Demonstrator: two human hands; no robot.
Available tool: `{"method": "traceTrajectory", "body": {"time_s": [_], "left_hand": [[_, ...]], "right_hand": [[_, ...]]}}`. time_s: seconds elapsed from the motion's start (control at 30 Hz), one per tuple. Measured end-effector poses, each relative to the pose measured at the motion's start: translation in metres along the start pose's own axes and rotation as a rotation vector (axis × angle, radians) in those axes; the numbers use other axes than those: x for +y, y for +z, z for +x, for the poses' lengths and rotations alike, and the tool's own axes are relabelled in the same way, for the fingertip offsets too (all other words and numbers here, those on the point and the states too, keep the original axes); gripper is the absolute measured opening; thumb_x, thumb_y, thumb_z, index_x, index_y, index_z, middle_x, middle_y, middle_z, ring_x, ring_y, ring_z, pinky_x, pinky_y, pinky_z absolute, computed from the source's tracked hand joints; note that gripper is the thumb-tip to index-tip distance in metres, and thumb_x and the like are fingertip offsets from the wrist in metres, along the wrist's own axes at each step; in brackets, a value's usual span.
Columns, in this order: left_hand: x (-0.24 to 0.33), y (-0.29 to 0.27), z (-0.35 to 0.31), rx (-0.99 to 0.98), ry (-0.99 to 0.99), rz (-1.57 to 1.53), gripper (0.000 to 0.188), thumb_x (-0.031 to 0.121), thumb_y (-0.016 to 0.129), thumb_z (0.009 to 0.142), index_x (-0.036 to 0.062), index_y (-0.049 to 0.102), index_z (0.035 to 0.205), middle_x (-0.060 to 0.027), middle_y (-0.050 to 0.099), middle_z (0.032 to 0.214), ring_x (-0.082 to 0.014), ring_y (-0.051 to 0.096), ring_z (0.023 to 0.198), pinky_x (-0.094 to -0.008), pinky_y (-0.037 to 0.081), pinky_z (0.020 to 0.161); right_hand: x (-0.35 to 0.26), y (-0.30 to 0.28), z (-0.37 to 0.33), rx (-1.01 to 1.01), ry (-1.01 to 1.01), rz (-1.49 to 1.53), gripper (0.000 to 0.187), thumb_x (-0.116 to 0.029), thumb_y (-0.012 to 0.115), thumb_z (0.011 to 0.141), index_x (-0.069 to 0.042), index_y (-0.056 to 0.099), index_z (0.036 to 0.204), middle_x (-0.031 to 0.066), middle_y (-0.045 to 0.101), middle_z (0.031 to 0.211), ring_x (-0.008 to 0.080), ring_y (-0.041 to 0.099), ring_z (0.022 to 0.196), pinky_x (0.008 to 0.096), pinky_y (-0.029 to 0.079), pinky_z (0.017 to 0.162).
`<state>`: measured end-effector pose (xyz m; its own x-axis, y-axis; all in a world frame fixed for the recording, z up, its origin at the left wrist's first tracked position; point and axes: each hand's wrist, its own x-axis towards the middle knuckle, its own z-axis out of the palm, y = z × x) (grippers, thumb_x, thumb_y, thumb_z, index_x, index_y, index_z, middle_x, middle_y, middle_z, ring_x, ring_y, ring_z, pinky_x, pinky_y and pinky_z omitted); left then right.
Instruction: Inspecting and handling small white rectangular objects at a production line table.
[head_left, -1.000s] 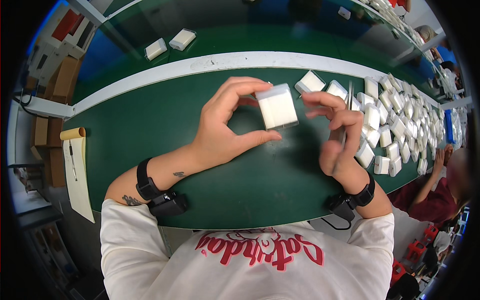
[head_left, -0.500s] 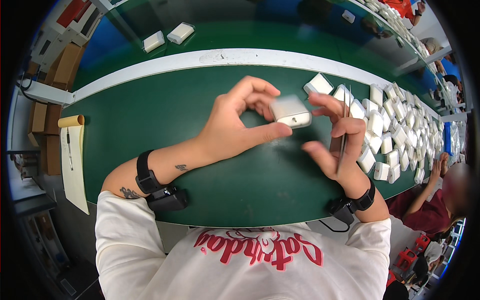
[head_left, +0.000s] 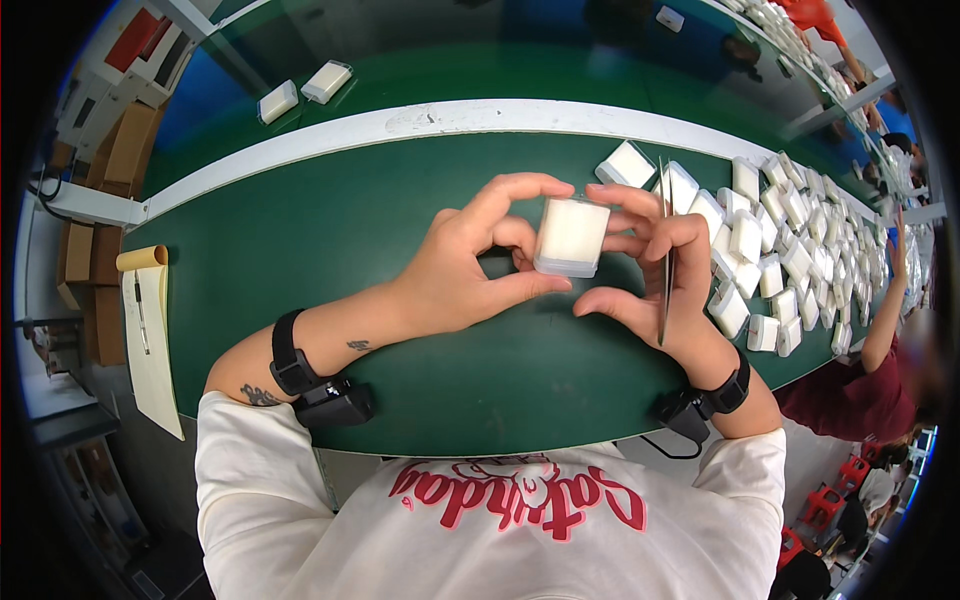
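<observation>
A white rounded block in a clear plastic case [head_left: 571, 237], charger-like in shape, is held up above the green table, its broad face toward me. My left hand [head_left: 470, 255] grips its left side, fingers at the top and back, thumb along the lower edge. Thin metal tweezers [head_left: 667, 245] stand upright in my right hand [head_left: 675, 265], lodged among the fingers. The right fingertips reach the block's upper right side, while the right thumb stays apart, below it. Black straps with small dark boxes sit on both forearms.
Many similar white blocks [head_left: 790, 250] are heaped on the table's right side. A notepad [head_left: 150, 340] with a pen [head_left: 141, 310] lies at the left edge. Beyond a white rail [head_left: 440, 117], two blocks [head_left: 305, 90] rest on a green surface. A person in dark red [head_left: 850, 400] sits at right.
The block has been turned so its broad face shows instead of its end, and it has shifted slightly left. My right hand has moved left, bringing its fingertips to the block.
</observation>
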<state>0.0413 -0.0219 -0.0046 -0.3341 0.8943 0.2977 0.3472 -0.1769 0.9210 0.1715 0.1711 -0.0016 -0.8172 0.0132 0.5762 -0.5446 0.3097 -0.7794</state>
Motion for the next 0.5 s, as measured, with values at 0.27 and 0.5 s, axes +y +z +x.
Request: {"method": "traceTrajectory", "body": {"time_s": [0.27,0.5], "left_hand": [[0.007,-0.001,-0.002,0.022,-0.061,0.065,0.066,0.007,0.083,0.08,0.0027,0.046,0.134,0.0012,0.063,0.065,-0.0023,0.052,0.058,-0.018,0.039,0.06],[0.009,-0.02,0.014,0.114,-0.131,0.076,0.059,0.011,0.084,0.08,0.0053,0.053,0.13,0.0017,0.063,0.063,-0.0027,0.053,0.059,-0.0201,0.043,0.061]], "right_hand": [[0.0,0.001,-0.003,0.008,-0.043,-0.11,0.052,0.001,0.081,0.08,-0.006,0.033,0.099,0.0337,0.054,0.13,0.0319,0.069,0.105,0.0377,0.061,0.083],[0.002,0.004,0.001,0.126,0.059,-0.169,0.049,-0.003,0.079,0.083,-0.005,0.034,0.101,0.0306,0.053,0.136,0.0316,0.066,0.111,0.0378,0.058,0.088]]}}
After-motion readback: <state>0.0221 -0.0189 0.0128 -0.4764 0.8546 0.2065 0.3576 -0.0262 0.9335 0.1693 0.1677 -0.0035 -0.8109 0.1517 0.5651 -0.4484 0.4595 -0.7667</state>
